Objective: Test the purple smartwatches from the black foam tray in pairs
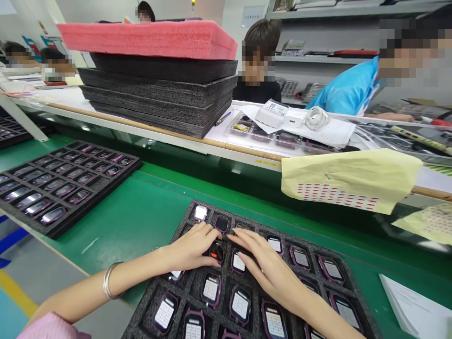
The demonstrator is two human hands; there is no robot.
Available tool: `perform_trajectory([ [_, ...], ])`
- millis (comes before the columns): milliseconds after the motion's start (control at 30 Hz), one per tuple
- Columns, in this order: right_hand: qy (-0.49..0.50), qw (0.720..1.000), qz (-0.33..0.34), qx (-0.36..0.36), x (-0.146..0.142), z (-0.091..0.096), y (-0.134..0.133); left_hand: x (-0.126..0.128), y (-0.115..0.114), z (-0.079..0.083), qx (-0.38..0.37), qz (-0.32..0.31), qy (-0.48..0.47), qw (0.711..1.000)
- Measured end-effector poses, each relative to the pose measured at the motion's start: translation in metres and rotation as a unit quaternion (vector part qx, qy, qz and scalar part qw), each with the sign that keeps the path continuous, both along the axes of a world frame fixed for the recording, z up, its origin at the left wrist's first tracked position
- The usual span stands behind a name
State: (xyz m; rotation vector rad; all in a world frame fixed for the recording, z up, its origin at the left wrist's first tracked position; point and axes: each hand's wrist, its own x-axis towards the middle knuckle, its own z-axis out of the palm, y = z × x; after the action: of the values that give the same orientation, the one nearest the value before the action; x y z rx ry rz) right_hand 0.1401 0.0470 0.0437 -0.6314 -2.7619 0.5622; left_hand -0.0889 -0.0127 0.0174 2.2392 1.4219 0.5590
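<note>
Far to my left, a black foam tray (63,188) full of small watch screens lay on the green belt (148,207). Behind it, on the long white table (116,123), stood a tall stack of dark foam trays (158,94) with a pink foam sheet (148,38) on top. My left hand (192,247) wore a silver bangle (110,281) at the wrist. That hand was spread flat and loose, and its fingertips touched a watch with a dark screen (216,251). This watch sat in its pocket in the near foam tray (247,292), right in front of me, in the second row from the far edge. My right hand (268,270) lay just beside the left one, also flat and not gripping anything. Its fingers rested on the tray next to the same watch. The other watches (240,303) around my hands had white stickers on their faces. Farther right, a yellow sheet with rows of little red labels (349,181) hung over the table edge. A white charger with a coiled cable (282,114) lay on papers up there. Other people sat across the table. At the far right, a stack of white paper (416,306) lay on the belt.
</note>
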Motion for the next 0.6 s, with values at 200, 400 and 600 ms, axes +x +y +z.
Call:
perform_trajectory([
  [200, -0.079, 0.990, 0.098, 0.059, -0.011, -0.016, -0.019, 0.000, -0.002, -0.003, 0.017, 0.010, -0.009, 1.000],
  [400, -0.126, 0.980, 0.127, 0.084, -0.015, -0.024, -0.026, -0.007, -0.005, 0.004, 0.008, 0.007, -0.010, 1.000],
  [600, -0.121, 0.980, 0.130, 0.092, -0.016, -0.017, -0.023, -0.016, -0.002, 0.017, 0.015, 0.021, 0.010, 1.000],
])
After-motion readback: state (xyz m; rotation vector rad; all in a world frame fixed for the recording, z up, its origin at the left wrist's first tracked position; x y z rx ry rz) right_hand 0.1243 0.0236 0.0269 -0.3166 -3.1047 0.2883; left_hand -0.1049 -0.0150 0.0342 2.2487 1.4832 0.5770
